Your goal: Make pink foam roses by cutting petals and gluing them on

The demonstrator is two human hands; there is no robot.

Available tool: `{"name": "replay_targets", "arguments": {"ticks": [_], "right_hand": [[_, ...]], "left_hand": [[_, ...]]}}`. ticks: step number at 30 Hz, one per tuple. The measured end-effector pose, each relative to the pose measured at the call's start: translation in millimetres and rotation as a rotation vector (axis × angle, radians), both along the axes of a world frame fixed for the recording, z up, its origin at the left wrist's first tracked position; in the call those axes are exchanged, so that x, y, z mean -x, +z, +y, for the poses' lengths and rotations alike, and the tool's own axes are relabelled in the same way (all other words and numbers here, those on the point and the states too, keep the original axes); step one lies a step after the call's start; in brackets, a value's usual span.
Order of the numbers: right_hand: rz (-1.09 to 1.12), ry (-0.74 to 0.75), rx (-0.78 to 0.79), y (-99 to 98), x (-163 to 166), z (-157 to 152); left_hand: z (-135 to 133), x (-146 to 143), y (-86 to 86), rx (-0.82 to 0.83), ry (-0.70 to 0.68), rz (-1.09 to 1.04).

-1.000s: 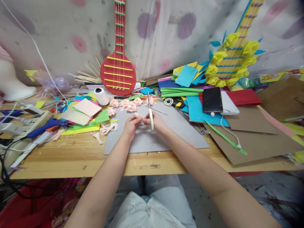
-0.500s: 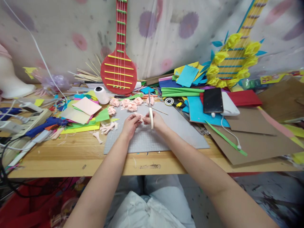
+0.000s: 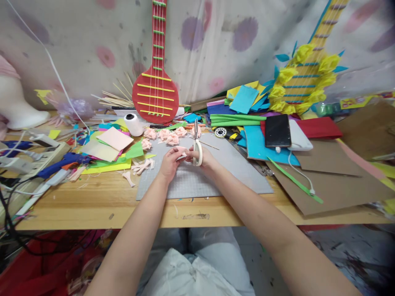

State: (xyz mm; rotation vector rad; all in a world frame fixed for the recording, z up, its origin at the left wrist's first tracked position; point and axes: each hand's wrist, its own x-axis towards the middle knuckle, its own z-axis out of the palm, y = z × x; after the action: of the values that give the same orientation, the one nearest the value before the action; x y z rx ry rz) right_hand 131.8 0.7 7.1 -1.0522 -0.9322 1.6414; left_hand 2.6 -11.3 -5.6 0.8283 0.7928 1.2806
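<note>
Between the two hands, just above the grey mat, lay a small piece of pink paper, with the left hand close on its left and the right hand close on its right. The left thumb and fingers were pinched together on the paper, leaving no visible gap. The right fingers were curled around the white handle of the scissors, and their tips reached in to the paper's right end; whether they gripped that end or only touched it could not be told. The paper ran mostly crosswise from one hand toward the other, while the scissors' long axis pointed away from the body, so the blades stood beyond the right fingers and off the paper. How far the blades were apart was too small to tell. Just past the grip sat a cluster of pink flowers, with a thin stick beyond the right hand and pink strips off to the left of the left hand. Compared with half a second earlier, the handle had turned from nearly edge-on to show its loops more fully, and the hands remained together around the paper; the flowers kept their arrangement.
</note>
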Motion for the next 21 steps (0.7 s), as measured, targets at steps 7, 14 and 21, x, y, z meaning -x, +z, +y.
{"name": "replay_targets", "arguments": {"ticks": [7, 14, 21], "right_hand": [[0.136, 0.363, 0.308, 8.3, -17, -2], [0.187, 0.496, 0.350, 5.8, -23, -5], [0.112, 0.471, 0.334, 7.6, -23, -2]], "left_hand": [[-3, 9, 6.6, -0.168, -0.170, 0.013], [-5, 13, 9.5, -0.240, -0.240, 0.084], [-3, 12, 8.6, -0.184, -0.146, 0.092]]}}
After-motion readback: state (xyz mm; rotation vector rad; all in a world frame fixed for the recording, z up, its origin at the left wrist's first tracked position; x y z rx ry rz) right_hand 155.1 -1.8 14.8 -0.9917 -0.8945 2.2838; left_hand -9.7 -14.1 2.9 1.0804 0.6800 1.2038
